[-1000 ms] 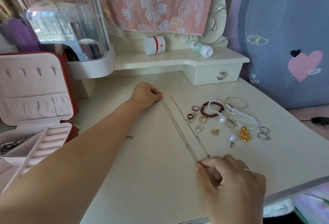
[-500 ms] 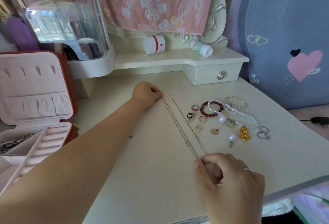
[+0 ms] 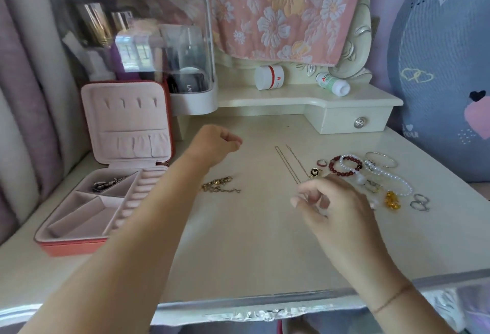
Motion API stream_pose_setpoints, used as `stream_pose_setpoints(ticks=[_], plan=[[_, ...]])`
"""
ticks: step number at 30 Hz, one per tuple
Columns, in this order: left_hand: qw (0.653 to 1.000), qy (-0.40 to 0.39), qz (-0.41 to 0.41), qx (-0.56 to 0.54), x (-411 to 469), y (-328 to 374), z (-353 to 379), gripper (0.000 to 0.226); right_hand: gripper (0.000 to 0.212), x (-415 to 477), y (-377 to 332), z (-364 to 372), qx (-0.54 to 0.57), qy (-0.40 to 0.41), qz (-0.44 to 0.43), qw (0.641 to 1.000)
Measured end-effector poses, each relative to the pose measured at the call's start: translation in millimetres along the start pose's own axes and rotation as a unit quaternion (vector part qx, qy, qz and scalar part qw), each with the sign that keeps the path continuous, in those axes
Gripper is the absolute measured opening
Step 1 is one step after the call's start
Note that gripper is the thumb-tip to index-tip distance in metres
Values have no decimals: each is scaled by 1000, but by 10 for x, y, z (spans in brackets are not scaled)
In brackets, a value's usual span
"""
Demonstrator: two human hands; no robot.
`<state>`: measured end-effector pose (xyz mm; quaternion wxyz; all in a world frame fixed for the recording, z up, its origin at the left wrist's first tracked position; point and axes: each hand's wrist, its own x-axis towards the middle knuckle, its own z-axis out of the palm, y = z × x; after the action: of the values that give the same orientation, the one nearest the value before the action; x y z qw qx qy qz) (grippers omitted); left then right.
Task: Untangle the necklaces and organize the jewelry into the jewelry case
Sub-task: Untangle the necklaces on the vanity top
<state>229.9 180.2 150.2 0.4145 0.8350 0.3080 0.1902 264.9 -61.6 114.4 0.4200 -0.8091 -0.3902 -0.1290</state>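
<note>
Leftmost, the case (image 3: 106, 174) is standing open on the table (image 3: 252, 254), well to the left of both hands, its pink lid propped upright and its tray facing up. Dark metal pieces (image 3: 106, 183) are lying in the tray's far-left compartment; the other compartments and the ring rolls beside them are showing only pink lining.

Next, the left hand (image 3: 216, 142) is hanging above the table just right of the lid, fingers curled into a loose fist. Whether anything is pinched inside it cannot be told. A gold chain (image 3: 218, 186) is lying bunched on the table just below and in front of that fist, apart from it.

Further right, two thin chains (image 3: 290, 165) are running side by side across the table, their far ends looping between the hands and their near ends passing under the right hand (image 3: 336, 209). That hand is hovering with thumb and forefinger partly spread and the other fingers bent; it is blurred, and whether the fingertips are touching the chains cannot be told.

Just beyond the right hand's knuckles, a black round charm (image 3: 314, 172), a small ring (image 3: 322, 163) and a red bead bracelet (image 3: 344, 166) are lying close together. To that hand's right are sitting a pearl strand (image 3: 392, 178), a bangle (image 3: 381, 159), a gold charm (image 3: 392, 200) and two silver hoops (image 3: 420, 202).
</note>
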Motion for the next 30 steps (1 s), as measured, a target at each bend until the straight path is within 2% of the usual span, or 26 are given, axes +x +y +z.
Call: stream_pose_setpoints(ticks=[7, 11, 15, 17, 19, 21, 24, 27, 30], plan=[[983, -45, -17, 179, -419, -150, -4, 32, 7, 694, -213, 367, 71, -179, 3, 981], [977, -26, -23, 210, -474, -168, 42, 16, 18, 993, -169, 574, 62, -260, -6, 963], [983, -28, -14, 183, -487, -190, 49, 12, 15, 1149, -182, 637, 71, -287, -11, 955], [993, -30, -12, 110, -478, -183, 43, 9, 14, 1200, -177, 618, 83, -285, -9, 955], [999, -36, -21, -23, -453, -147, 21, 8, 18, 1227, -151, 588, 133, -269, 3, 954], [988, -38, -30, -145, -431, -77, -5, 8, 19, 1204, -129, 574, 224, -266, 35, 937], [957, -39, -48, -283, -374, 57, -26, 10, 17, 1119, -119, 580, 341, -284, 88, 892], [943, -34, -29, -329, -345, 126, -13, 13, 17, 1077, -106, 582, 332, -312, 71, 887], [939, -36, -5, -342, -371, 71, 22, 14, 12, 1083, -107, 580, 322, -303, 57, 895]])
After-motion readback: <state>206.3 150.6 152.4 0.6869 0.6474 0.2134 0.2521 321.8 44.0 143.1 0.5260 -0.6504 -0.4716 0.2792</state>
